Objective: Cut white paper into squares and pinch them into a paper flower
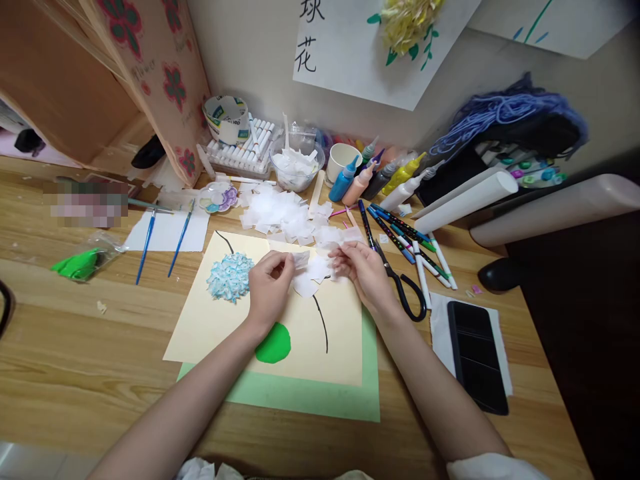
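My left hand (pixel 270 283) is closed, pinching a small white tissue square (pixel 301 259) over a cream paper sheet (pixel 210 320). My right hand (pixel 363 270) is curled, its fingertips pinching white tissue pieces (pixel 315 272) at the sheet's top edge. On the cream sheet sit a blue-white crumpled tissue flower (pixel 230 277), a green painted leaf (pixel 273 344) and black stem lines. A green sheet (pixel 370 393) lies underneath. A heap of white tissue squares (pixel 280 213) lies just beyond my hands.
Black scissors (pixel 405 290) and several markers (pixel 410 243) lie right of my right hand. A dark phone (pixel 476 357) rests on white paper. Paint bottles (pixel 370 177), a bowl of tissue (pixel 296 167), a palette (pixel 218 198), two blue brushes (pixel 165 240) and a green bag (pixel 80 263) stand around.
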Available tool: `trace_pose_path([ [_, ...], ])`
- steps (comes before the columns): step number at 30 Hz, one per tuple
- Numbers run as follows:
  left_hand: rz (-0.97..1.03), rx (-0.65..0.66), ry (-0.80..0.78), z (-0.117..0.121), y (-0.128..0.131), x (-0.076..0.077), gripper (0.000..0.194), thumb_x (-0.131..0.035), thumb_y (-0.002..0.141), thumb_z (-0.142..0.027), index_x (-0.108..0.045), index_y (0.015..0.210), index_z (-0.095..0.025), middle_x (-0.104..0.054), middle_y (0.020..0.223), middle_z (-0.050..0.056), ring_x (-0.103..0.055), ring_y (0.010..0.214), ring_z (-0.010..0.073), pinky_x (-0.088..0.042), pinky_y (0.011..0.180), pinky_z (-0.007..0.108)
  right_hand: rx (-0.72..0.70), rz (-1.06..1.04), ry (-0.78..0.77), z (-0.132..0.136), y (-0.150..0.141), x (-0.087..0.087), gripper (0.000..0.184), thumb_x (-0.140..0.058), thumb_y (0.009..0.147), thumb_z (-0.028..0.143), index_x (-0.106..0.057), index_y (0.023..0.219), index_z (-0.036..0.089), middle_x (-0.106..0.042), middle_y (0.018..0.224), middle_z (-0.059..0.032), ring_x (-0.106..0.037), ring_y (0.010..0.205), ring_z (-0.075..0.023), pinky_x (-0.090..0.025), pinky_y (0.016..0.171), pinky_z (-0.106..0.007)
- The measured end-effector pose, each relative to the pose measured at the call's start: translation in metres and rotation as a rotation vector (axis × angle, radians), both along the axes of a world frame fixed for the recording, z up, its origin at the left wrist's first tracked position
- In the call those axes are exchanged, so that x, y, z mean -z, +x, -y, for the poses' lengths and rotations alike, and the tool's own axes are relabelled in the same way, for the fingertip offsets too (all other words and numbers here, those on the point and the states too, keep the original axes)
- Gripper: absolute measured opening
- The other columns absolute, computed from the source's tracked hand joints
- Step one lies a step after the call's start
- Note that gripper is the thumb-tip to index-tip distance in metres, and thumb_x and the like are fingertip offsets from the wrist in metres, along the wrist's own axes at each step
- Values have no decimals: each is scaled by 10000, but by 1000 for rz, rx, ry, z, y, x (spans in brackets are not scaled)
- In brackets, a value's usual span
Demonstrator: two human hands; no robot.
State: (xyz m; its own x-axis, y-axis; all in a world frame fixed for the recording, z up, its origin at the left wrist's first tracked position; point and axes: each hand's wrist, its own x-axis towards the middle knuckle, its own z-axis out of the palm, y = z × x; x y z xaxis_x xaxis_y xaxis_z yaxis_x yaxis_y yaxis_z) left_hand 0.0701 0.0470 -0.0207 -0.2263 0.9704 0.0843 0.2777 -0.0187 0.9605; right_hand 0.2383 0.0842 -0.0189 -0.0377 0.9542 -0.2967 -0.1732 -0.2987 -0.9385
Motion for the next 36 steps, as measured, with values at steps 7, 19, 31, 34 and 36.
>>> trace_pose_path([
  [7,-4,59,8,3,3,1,215,-540,850,-317,-671,756,-175,-599,675,9,-519,616,122,-398,571,235,-164,379,412,12,-9,-10,138,-613,802,271,-634,927,215,-633,952,-44,-596,823,-149,-514,709,-278],
  [19,-11,185,49,6,4,3,178,-526,873,-278,-678,918,-197,-687,860,37,-623,769,143,-481,673,247,-201,590,547,22,-18,-6,45,-599,804,224,-627,837,210,-628,847,-41,-582,717,-155,-498,669,-291],
  [31,-402,255,319,13,7,6,235,-469,886,-132,-581,1089,-170,-654,947,65,-577,881,163,-460,782,290,-107,431,437,21,-17,0,30,-618,764,204,-640,778,189,-631,776,-33,-576,707,-153,-470,643,-275],
  [34,-361,198,249,12,6,5,163,-483,886,-156,-591,1007,-177,-642,893,42,-568,782,140,-451,727,267,-92,361,370,19,-16,3,54,-635,755,234,-637,765,181,-642,772,-33,-578,706,-151,-469,651,-273],
  [36,-320,168,192,11,6,4,106,-504,879,-185,-594,934,-182,-630,843,25,-551,710,126,-442,674,251,-89,345,334,18,-16,4,80,-642,750,255,-643,767,177,-649,776,-36,-579,703,-152,-469,652,-274],
])
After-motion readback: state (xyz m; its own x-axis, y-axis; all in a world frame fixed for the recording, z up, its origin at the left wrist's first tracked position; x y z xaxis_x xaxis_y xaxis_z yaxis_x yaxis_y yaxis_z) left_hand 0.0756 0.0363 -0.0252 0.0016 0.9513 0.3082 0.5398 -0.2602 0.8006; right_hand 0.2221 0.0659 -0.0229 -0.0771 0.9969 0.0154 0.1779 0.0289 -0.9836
